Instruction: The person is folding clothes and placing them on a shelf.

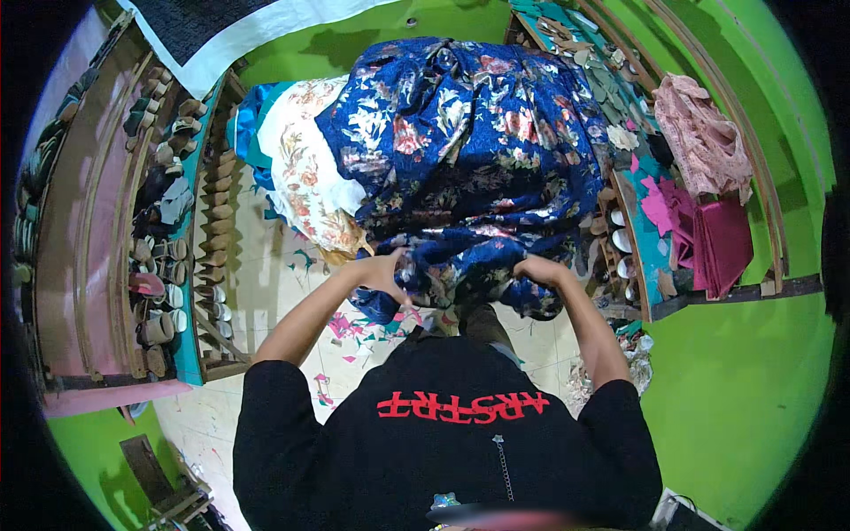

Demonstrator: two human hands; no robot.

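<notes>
A large dark-blue brocade fabric [478, 133] with a floral pattern in silver, pink and red lies spread over a raised heap in front of me. Its near edge hangs in bunched folds towards my body. At the left of these folds is my left hand [383, 273], thumb and fingers spread apart against the cloth. My right hand [538, 269] has its fingers curled into the folds at the right, gripping the fabric. Cream floral fabric [305, 168] shows from under the blue cloth on the left, beside shiny teal fabric [252, 124].
Wooden racks on the left hold several shoes and shoe lasts [159, 327]. The right-hand shelf [653, 257] carries fabric scraps, pink lace cloth [699, 133] and folded magenta material [722, 248]. Coloured offcuts [363, 336] litter the tiled floor by my legs. Green walls stand close by.
</notes>
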